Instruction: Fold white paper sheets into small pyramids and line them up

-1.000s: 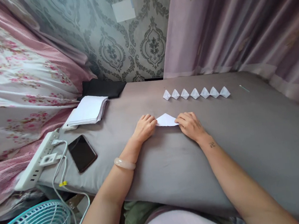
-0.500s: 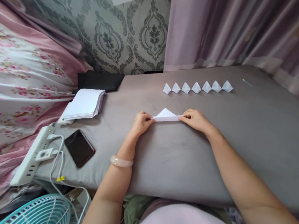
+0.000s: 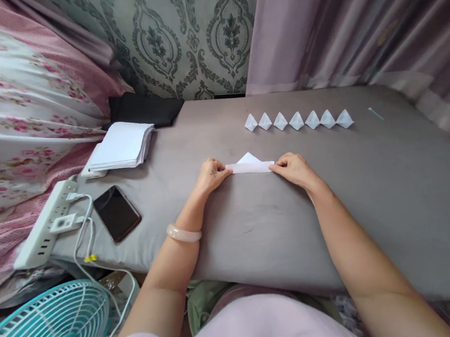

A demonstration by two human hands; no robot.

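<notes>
A white sheet of paper point(image 3: 250, 167), folded to a peak at the top with a flat band along its bottom edge, lies on the grey-covered table point(image 3: 272, 238) between my hands. My left hand point(image 3: 213, 174) pinches the band's left end between thumb and fingers. At the opposite end, my right hand point(image 3: 294, 170) grips the band's right corner in the same way. Beyond them stands a row of several small folded paper boats point(image 3: 296, 121).
To the left are a stack of white paper point(image 3: 121, 144), a black phone point(image 3: 117, 213) and a white power strip point(image 3: 46, 225) with cables. A turquoise fan point(image 3: 61, 336) stands at lower left. A thin white stick point(image 3: 376, 113) lies at far right.
The band at the paper's bottom looks taller and the peak above it shows less. Both hands still hold its ends. My view has tilted slightly down.
</notes>
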